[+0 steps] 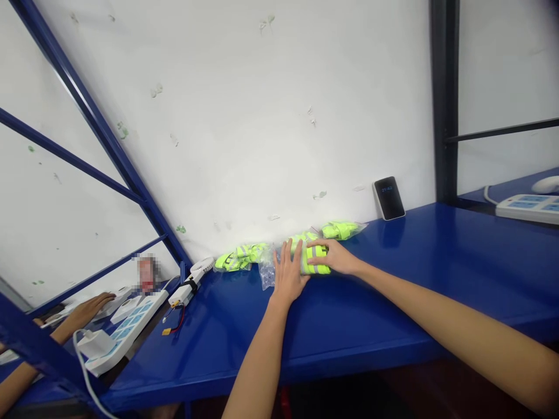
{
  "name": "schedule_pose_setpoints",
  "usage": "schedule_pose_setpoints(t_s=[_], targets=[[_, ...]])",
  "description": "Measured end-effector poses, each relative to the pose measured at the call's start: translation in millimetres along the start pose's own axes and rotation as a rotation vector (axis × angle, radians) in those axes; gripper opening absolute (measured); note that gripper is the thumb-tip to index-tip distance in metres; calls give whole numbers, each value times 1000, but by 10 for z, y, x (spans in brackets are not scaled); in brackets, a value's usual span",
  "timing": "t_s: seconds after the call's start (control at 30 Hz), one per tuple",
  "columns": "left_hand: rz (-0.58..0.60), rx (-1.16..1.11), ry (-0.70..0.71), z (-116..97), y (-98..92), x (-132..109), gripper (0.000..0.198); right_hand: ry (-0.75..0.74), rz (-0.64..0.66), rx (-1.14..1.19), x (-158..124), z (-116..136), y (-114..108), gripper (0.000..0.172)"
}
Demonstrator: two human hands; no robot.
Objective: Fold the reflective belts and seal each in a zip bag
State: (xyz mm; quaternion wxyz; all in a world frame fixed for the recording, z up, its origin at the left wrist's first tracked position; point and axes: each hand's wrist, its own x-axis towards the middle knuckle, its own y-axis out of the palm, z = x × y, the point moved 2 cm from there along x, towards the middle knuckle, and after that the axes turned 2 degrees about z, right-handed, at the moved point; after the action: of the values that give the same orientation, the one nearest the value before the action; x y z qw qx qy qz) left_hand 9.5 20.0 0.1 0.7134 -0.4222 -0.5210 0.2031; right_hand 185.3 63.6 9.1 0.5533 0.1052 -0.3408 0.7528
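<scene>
A folded fluorescent yellow reflective vest with grey bands lies on the blue shelf, partly in a clear plastic bag. My left hand rests over the bag and the vest's left end, its fingers stretched out and slightly apart. From the right, my right hand curls its thumb and fingers around the vest's other end. Behind my hands, part of another yellow bundle shows. A bagged yellow vest lies to the right against the wall, and more yellow vests lie to the left.
A small white fan and a white battery pack with wires sit at the left. A black-screened device leans on the wall. Beyond the blue frame post are a power strip and another person's hand.
</scene>
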Motion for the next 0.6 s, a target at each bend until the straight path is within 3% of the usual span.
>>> schedule_pose_setpoints(t_s=[0.17, 0.6], targets=[[-3, -11, -8, 46, -26, -8, 96, -41, 49, -13, -23, 66, 22, 40], [-98, -1, -27, -220, -137, -1, 85, 93, -105, 162, -8, 58, 48, 22]])
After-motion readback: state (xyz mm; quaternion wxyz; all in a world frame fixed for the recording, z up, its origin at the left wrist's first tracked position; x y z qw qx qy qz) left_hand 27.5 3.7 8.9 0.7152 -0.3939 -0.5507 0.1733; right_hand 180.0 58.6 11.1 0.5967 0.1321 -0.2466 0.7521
